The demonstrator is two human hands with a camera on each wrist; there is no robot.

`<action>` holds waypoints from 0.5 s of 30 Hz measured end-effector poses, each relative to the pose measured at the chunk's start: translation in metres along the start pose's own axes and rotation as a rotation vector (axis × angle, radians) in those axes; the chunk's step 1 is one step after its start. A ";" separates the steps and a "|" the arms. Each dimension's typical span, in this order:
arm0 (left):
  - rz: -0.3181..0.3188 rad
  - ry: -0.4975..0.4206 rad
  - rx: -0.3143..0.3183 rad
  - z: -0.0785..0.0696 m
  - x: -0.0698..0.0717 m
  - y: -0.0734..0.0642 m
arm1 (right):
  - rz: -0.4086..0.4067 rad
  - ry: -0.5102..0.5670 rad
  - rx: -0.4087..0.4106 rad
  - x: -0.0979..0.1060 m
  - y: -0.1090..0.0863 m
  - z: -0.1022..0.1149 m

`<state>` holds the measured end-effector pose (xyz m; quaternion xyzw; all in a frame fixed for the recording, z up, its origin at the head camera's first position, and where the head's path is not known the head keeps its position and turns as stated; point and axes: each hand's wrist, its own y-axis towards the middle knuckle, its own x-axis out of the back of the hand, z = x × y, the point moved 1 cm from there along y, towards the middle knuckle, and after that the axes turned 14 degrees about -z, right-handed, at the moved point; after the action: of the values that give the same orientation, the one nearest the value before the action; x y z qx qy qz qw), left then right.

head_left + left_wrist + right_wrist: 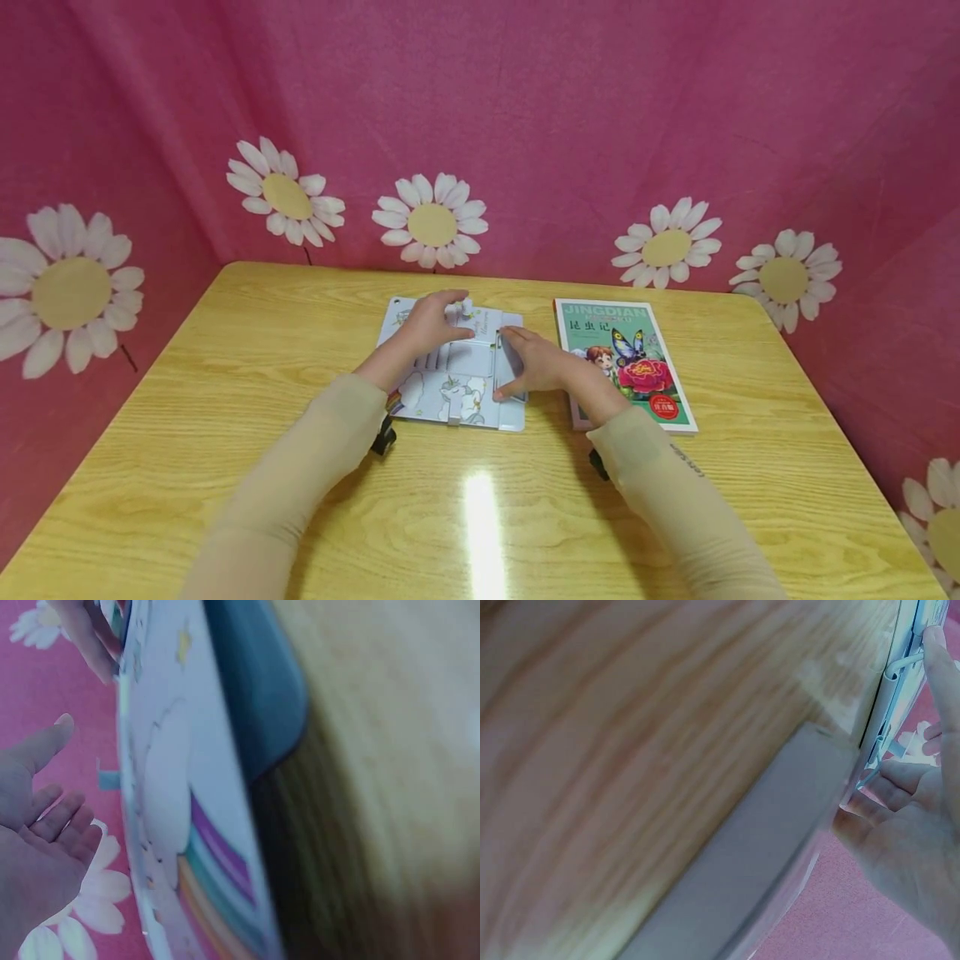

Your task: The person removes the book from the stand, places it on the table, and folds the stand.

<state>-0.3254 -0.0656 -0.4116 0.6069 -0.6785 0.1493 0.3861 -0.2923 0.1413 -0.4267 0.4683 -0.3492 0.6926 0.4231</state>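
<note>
A white folding book stand (pixel 471 360) printed with unicorns, clouds and a rainbow lies on the table. Over its left part hovers my left hand (pixel 426 329), thumb and fingers spread apart with nothing between them. My right hand (pixel 542 365) grips the ledge at the stand's right side, thumb at the near end and fingertips at the far end. From the right wrist, the thumb and fingers meet the stand's edge beside a bent wire clip (pixel 906 664). In the left wrist view a grey-blue panel (pixel 262 690) sticks out beneath the printed board.
To the right of the stand lies a green-covered book (pixel 609 312) with a butterfly and a red flower. The wooden table (pixel 247 367) backs onto a pink cloth (pixel 525 125) with large daisies. Black wrist straps (pixel 384 437) show under the sleeves.
</note>
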 end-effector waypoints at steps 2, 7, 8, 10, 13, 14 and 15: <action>0.000 -0.005 0.030 0.004 -0.002 0.006 | 0.001 0.002 0.000 0.001 0.000 0.000; 0.030 -0.005 0.086 0.011 -0.008 0.017 | 0.001 0.006 -0.003 0.001 0.000 0.000; 0.038 0.002 0.088 0.012 -0.010 0.019 | 0.001 0.008 -0.005 0.001 0.000 0.000; 0.049 0.024 0.088 0.012 -0.012 0.021 | -0.004 0.009 -0.004 0.000 -0.001 -0.001; 0.047 0.063 0.092 0.012 -0.015 0.023 | -0.011 0.014 0.004 0.000 -0.001 -0.001; 0.041 0.071 0.098 0.012 -0.015 0.024 | -0.012 0.016 0.006 0.000 -0.001 0.000; 0.034 0.078 0.108 0.011 -0.016 0.024 | -0.014 0.014 0.009 0.000 -0.001 0.000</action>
<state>-0.3526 -0.0567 -0.4237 0.6091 -0.6641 0.2158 0.3761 -0.2917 0.1417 -0.4269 0.4677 -0.3397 0.6947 0.4282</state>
